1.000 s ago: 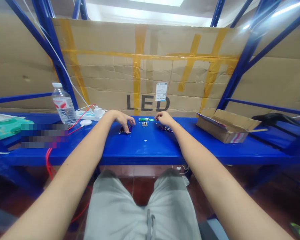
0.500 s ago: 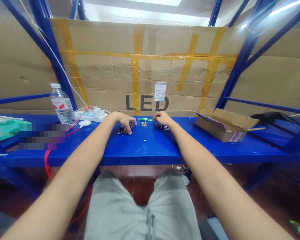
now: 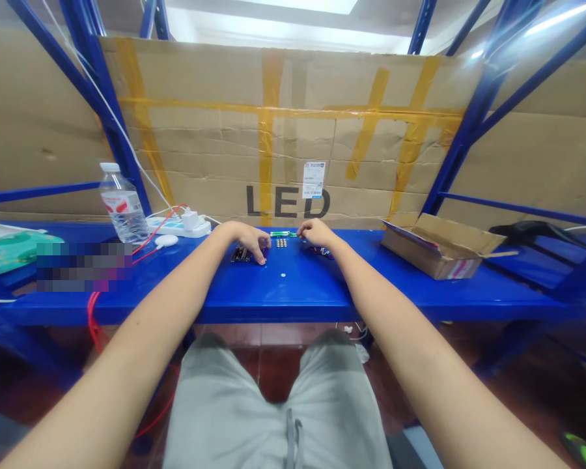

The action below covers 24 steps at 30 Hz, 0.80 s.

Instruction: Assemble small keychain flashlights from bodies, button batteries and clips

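My left hand (image 3: pixel 251 240) reaches down to the blue tabletop, fingers curved and thumb lowered around a small dark piece that I cannot make out. Beside and partly beneath it lies a group of small dark, shiny strips (image 3: pixel 239 254). My right hand (image 3: pixel 315 232) is curled, its fingertips close together at the right end of a slim green object (image 3: pixel 283 234); whether they grip it is unclear. Under the right palm are more small dark and coloured pieces (image 3: pixel 321 250), partly hidden. Between the hands sits a neat block of tiny round metallic pieces (image 3: pixel 281 243).
An open cardboard box (image 3: pixel 434 247) stands on the right of the blue table (image 3: pixel 293 293). To the left are a water bottle (image 3: pixel 123 205), a white power strip (image 3: pixel 178 225), a white round plug piece (image 3: pixel 167 241) and red cables (image 3: pixel 94 312). A large carton (image 3: pixel 215 156) rises behind.
My left hand has shifted slightly right, away from the dark strips and towards the round pieces. My right hand has barely moved, a touch to the left.
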### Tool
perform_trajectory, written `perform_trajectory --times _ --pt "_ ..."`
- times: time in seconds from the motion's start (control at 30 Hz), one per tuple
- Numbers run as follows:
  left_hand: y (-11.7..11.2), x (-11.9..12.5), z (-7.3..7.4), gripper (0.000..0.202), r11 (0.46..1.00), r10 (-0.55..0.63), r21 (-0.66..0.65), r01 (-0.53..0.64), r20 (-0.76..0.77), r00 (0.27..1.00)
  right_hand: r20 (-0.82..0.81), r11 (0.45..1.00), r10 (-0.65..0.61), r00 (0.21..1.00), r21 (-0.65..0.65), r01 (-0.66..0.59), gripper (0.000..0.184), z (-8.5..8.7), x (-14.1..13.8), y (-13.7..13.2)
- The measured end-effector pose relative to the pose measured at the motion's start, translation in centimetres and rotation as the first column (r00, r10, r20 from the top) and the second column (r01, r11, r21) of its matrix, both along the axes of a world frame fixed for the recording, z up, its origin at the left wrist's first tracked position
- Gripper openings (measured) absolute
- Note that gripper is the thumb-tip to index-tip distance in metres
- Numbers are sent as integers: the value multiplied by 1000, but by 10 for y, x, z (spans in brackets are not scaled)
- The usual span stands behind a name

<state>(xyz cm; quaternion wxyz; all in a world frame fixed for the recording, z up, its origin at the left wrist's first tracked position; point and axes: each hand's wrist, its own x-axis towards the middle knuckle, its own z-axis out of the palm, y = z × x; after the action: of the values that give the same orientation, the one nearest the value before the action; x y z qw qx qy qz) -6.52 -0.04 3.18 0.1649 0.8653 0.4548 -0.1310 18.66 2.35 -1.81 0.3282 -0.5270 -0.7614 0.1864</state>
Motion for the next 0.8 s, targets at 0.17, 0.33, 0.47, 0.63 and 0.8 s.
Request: perform_trajectory --times 0.17,0.33,0.47,0.63,0.8 --pt "-10 12 1 86 997 -78 -3 78 -20 997 9 1000 5 1000 5 -5 30 0 0 1" --pt "-12 15 1 79 996 -86 0 86 34 996 -2 1000 11 1000 13 -11 28 -1 1 3" --pt "-8 12 -1 61 995 -95 27 93 77 992 -8 1000 5 1000 22 -4 29 -1 2 5" --pt "-8 12 -2 35 994 -110 -1 110 103 989 -16 1000 -2 1000 24 2 29 -1 3 4" --pt "-13 12 2 24 990 -142 9 142 151 978 -60 999 9 998 45 -6 24 4 -2 -3"
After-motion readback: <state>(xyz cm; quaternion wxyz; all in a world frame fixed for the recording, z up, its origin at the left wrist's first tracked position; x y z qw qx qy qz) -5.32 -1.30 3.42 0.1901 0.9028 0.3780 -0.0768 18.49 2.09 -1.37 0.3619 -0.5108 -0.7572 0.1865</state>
